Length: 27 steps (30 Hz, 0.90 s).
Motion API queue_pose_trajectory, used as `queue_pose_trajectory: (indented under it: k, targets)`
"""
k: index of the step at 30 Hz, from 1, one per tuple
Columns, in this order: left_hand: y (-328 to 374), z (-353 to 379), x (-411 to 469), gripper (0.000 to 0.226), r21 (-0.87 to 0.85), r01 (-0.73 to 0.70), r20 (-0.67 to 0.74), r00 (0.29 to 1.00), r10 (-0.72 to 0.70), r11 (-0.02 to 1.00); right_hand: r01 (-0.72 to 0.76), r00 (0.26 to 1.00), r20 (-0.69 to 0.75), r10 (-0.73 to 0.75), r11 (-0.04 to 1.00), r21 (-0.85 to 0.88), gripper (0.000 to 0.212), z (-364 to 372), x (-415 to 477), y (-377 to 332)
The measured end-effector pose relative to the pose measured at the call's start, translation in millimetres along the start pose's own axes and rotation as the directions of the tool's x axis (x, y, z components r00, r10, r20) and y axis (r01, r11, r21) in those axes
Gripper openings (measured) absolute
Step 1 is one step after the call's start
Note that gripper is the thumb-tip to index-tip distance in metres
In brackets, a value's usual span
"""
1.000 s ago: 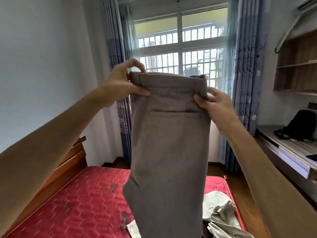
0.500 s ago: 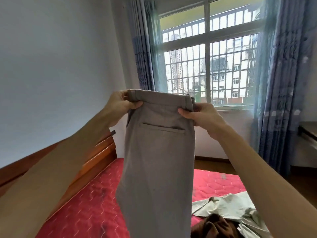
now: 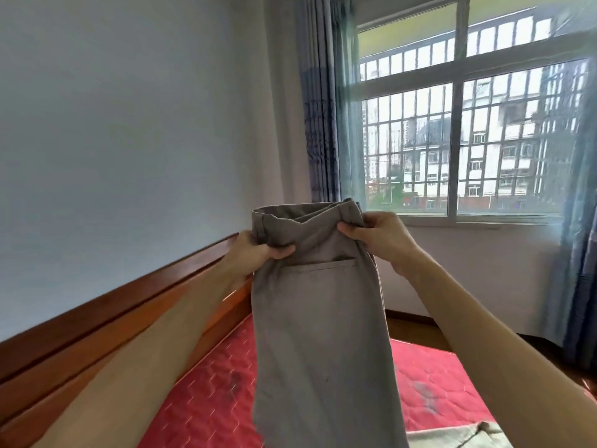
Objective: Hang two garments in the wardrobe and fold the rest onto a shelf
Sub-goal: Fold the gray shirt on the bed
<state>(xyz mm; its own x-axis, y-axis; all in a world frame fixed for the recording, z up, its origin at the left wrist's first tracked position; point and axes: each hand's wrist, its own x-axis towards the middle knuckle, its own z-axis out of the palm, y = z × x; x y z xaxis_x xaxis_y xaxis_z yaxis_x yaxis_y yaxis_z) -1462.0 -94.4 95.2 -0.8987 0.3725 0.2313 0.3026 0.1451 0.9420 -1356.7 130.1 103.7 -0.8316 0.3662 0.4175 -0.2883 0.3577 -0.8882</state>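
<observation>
Looks pretty early on, tbh. Over the red bed (image 3: 206, 399) the grey trousers (image 3: 323, 334) hang mid-air, not yet hung or folded. A pale garment (image 3: 452, 438) waits on the mattress. The left hand (image 3: 255, 253) and right hand (image 3: 381, 237) each pinch one end of the waistband. No wardrobe in view.

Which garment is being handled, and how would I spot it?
Start at the red mattress by the window. Above it, the left hand and right hand hold up grey trousers by the waistband. Unlike the pale garment lying on the mattress, they hang in mid-air.
</observation>
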Motion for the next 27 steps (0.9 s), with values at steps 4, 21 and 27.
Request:
queue_pose_trajectory:
  k: [4,21,27]
  targets:
    - [-10,-23,24,0.103,0.13,-0.127,-0.167,0.975,0.148,0.983,0.083,0.989,-0.125,-0.08,0.996,0.018,0.017,50,34,6]
    - [-44,-20,25,0.164,0.42,-0.311,-0.08,0.923,0.376,0.853,0.103,0.963,-0.263,-0.06,0.983,0.151,0.037,91,69,18]
    - [-40,-14,19,0.155,0.414,-0.286,-0.196,0.899,0.392,0.864,0.126,0.985,-0.135,-0.104,0.978,0.169,0.032,77,64,15]
